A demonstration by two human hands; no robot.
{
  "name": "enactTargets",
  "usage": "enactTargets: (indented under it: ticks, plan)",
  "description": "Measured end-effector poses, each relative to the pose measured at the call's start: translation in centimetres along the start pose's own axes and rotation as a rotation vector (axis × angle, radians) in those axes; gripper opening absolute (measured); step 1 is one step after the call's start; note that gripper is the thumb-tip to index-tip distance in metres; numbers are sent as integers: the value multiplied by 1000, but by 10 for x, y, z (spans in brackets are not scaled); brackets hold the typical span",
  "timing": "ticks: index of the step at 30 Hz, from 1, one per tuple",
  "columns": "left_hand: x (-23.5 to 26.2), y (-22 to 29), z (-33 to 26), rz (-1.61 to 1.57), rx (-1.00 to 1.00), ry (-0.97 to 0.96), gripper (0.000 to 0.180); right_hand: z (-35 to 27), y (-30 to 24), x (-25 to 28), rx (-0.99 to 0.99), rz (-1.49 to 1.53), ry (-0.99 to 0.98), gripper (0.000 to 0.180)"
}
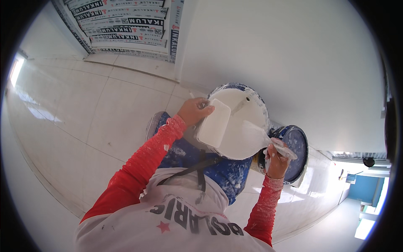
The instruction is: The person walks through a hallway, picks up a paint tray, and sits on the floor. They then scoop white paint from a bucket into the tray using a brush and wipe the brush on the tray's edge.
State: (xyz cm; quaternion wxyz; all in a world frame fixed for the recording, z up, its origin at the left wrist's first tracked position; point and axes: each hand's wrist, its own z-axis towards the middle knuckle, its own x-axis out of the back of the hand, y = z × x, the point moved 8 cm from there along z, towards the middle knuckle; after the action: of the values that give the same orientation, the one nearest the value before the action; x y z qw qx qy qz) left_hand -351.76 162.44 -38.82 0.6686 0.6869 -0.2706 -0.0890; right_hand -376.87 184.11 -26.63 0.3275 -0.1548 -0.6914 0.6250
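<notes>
A round bucket of white compound stands in front of me between my knees and the wall. My left hand grips the far left edge of a rectangular white plate with rounded corners, coated in compound. That plate is tilted over the bucket's left rim; its underside is hidden. At the right rim, my right hand is closed round the handle of a putty knife. The knife's wide, compound-covered blade points left, over the white compound. Both hands are smeared with white.
A second bucket with a dark blue lid stands right of the first, near the white wall. A panel wrapped in printed film is at the far left. Pale floor tiles stretch left. My blue-trousered knees flank the bucket.
</notes>
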Motion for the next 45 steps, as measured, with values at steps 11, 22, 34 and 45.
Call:
enactTargets:
  ticks: [11,22,34,45]
  plan:
    - [-2,-2,1,-19,16,-13,49,-9,-47,-36,371,12,-106,19]
    - [0,1,-1,-33,-22,19,46,-8,17,-79,44,338,-144,20]
    - [0,0,-1,-40,35,-17,54,-6,26,-40,-67,448,-148,19]
    - [-1,-4,1,-48,5,-28,48,87,111,-63,-43,-137,-217,18]
